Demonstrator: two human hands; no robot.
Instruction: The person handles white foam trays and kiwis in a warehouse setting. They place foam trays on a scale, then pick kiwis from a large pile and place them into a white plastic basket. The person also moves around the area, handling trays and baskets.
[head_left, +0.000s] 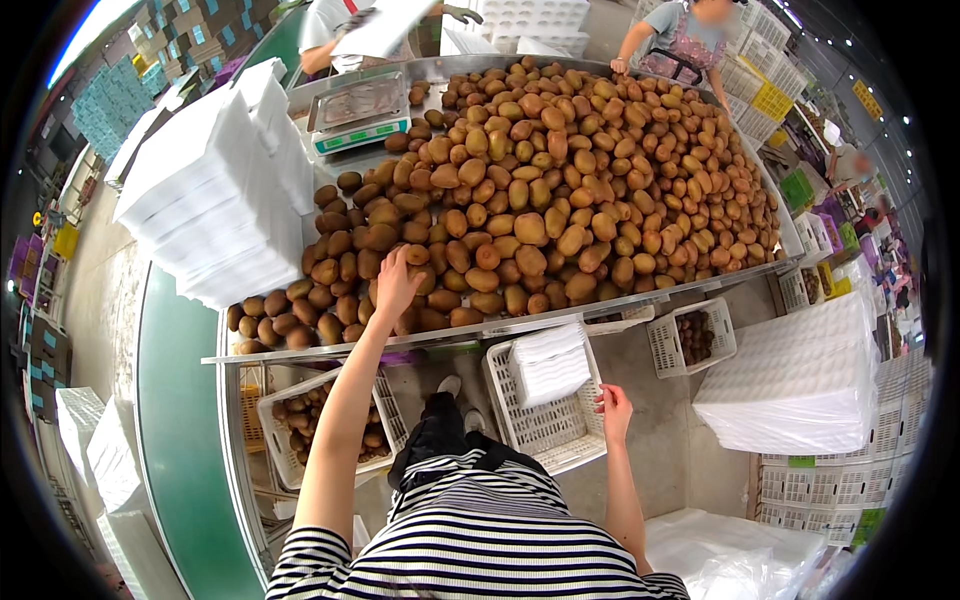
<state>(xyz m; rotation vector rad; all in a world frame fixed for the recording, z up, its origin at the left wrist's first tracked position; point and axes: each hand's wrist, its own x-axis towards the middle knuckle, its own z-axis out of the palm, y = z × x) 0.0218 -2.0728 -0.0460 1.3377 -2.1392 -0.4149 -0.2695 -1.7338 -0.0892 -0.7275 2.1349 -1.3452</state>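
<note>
A large heap of brown kiwifruit (525, 187) covers the metal sorting table (450, 335) before me. My left hand (396, 289) reaches onto the near left part of the heap. One kiwifruit (417, 255) shows between its fingers and thumb; whether they grip it is hidden. Low on the right, my right hand (616, 412) hangs with bent fingers somewhat apart and nothing in them. It is close to the right rim of a white plastic crate (555, 439). In that crate lies a stack of white foam sheets (551, 364).
Tall white foam trays (217, 195) and a digital scale (360, 112) stand left on the table. A green conveyor belt (180, 435) passes at left. Crates of kiwifruit (300, 420) sit below. Across the table are two people (686, 45), (352, 34). Wrapped trays (795, 375) stand right.
</note>
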